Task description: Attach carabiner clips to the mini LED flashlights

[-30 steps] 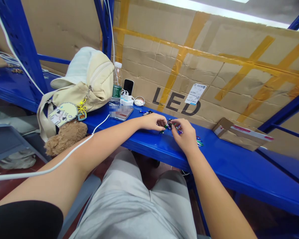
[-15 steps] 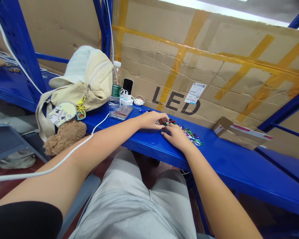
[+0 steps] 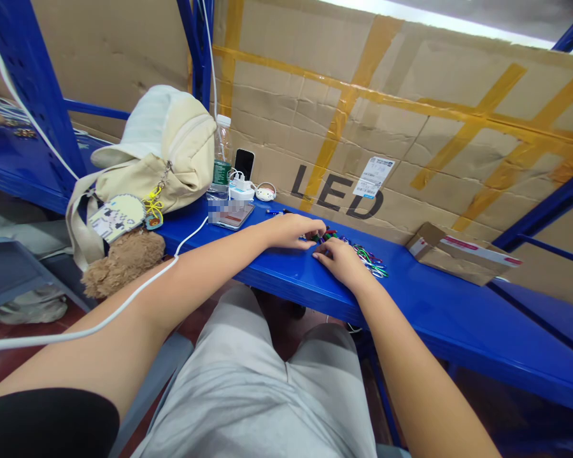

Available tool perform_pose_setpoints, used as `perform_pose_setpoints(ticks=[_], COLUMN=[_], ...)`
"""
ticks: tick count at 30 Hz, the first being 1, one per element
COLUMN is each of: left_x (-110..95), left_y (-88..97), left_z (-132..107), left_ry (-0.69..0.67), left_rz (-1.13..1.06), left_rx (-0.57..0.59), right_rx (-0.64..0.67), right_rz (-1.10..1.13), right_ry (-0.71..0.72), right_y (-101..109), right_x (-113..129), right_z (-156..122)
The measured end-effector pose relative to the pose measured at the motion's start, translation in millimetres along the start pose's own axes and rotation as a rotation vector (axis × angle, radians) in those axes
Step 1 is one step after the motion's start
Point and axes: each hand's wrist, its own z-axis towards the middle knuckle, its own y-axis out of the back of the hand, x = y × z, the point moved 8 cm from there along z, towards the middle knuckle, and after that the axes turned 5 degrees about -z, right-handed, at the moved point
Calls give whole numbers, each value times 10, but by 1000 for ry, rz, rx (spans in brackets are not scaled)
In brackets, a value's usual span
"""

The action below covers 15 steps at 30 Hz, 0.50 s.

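Observation:
My left hand (image 3: 293, 231) rests over the blue shelf (image 3: 286, 270), its fingers curled down towards the thumb. Close against it on the right, my right hand (image 3: 342, 259) is bent inward, thumb and fingers closed near the left fingertips. Whatever the fingers grip is too small and covered to make out. Small red and green pieces (image 3: 332, 234) show just behind the fingertips. Beside my right hand lies a pile of shiny looped pieces (image 3: 372, 261), green, silver and purple, that look like carabiners. Blue pen-like pieces (image 3: 275, 212) lie behind my left wrist.
To the left stand a cream backpack (image 3: 191, 149) with a pale cap (image 3: 146, 127), a water bottle (image 3: 221, 159) and a phone (image 3: 236, 216). A white cable (image 3: 124, 306) crosses my left arm. An open cardboard box (image 3: 465, 254) sits right; a taped cardboard wall (image 3: 277, 127) rises behind.
My right hand has shifted slightly right, and the fingers of both hands have changed their bend a little. More of the red and green pieces shows between them.

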Motion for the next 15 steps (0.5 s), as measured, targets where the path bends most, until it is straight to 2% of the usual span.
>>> perform_pose_setpoints(ticks=[6,15], left_x=[-115,-70], left_y=[-19,-72], left_z=[10,17], left_ry=[-99,-124], left_rz=[66,132], left_rx=[12,28], right_rx=[1,32], right_rz=[-5,5], right_ry=[7,-27], right_y=[3,-9], right_x=[1,-10], right_z=[-20,-35])
